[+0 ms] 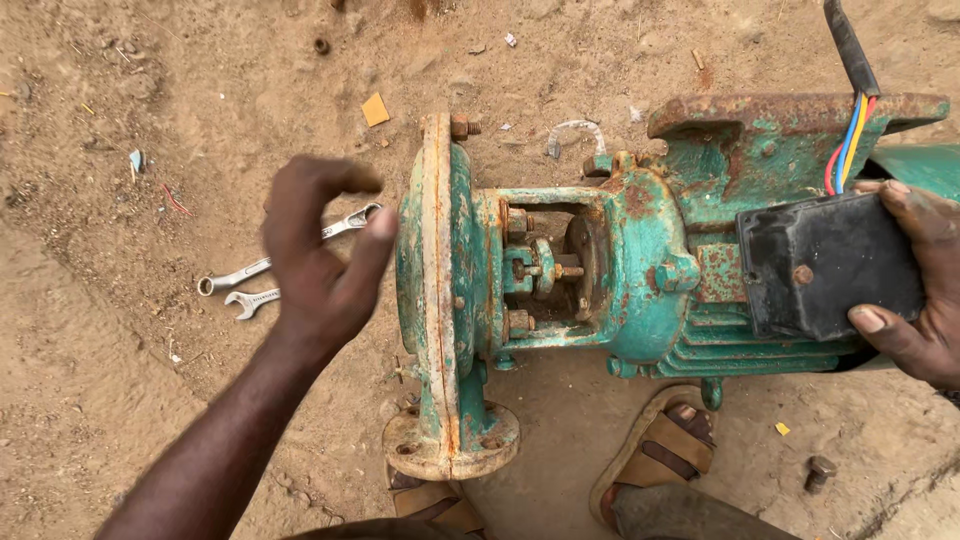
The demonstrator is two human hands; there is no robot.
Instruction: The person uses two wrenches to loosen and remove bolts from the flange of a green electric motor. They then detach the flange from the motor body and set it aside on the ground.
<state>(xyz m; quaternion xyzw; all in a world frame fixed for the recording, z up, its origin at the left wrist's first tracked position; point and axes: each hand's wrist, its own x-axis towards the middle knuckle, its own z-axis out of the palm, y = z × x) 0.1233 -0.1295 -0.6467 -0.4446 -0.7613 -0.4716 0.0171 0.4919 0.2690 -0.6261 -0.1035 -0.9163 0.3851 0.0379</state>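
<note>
Down on the sandy ground (120, 340) lies a rusty green pump (600, 270), its round flange (437, 290) facing left and its motor end running off to the right. The left hand (320, 255) hovers just beside the flange, fingers (368, 250) loosely curled and spread with nothing between them; the thumb tip is close to the flange rim, though I cannot tell whether it touches. The right hand (915, 285) grips the black terminal box (825, 265) on the motor's side, thumb along the box's lower right corner and fingers wrapped over its top right edge, pressed against it. Red, yellow and blue wires (848, 140) come out of a black cable (850, 45) and run down behind the box.

Two silver spanners (250, 285) lie on the ground behind the left hand, near each other; the longer one runs partly out of sight under the hand. A small square yellow scrap (375, 109) sits on the dirt above the flange, and a smaller yellow bit (782, 428) lies below the motor. A loose rusty bolt (818, 472) rests on the ground at lower right. A bent piece of clear tube (572, 132) lies near the pump's top. Two feet in brown sandals (665, 450) stand just below the pump, one beside the lower round port (452, 440).
</note>
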